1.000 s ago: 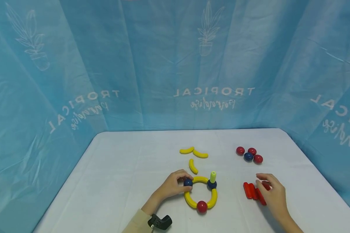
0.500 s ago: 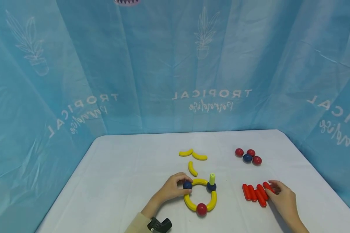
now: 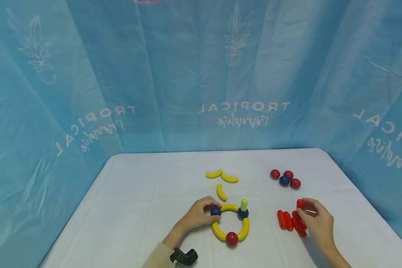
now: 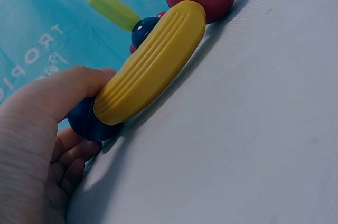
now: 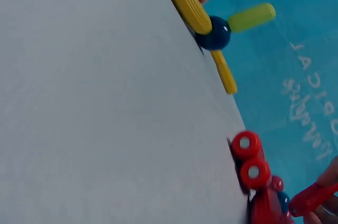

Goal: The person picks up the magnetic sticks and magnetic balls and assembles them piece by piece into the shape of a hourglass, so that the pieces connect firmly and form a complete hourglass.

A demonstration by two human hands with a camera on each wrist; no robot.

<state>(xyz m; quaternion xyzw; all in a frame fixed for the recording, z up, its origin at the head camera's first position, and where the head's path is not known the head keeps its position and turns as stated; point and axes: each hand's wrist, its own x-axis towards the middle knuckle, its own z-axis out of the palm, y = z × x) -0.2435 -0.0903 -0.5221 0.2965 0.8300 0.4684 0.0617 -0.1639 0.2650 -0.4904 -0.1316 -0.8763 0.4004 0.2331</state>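
My left hand (image 3: 198,214) grips a dark blue ball (image 3: 216,211) at the left of a ring lying on the table. Curved yellow rods (image 3: 218,231) and a red ball (image 3: 232,239) make up the rest of it, along with a second blue ball (image 3: 242,213) that bears an upright light green rod (image 3: 243,204). In the left wrist view, my thumb lies over the blue ball beside a yellow rod (image 4: 153,65). My right hand (image 3: 319,223) pinches a short red rod (image 3: 300,204), raised above several other red rods (image 3: 288,221).
Behind the ring lie 3 loose curved yellow rods (image 3: 222,192). Toward the back right sits a cluster of red balls (image 3: 295,183) with one blue ball (image 3: 284,181). A blue curtain (image 3: 174,74) surrounds the white table (image 3: 137,186).
My right hand has taken hold of a red rod at the right end of the row and raised it up and leftward. The left hand keeps its grip on the blue ball.
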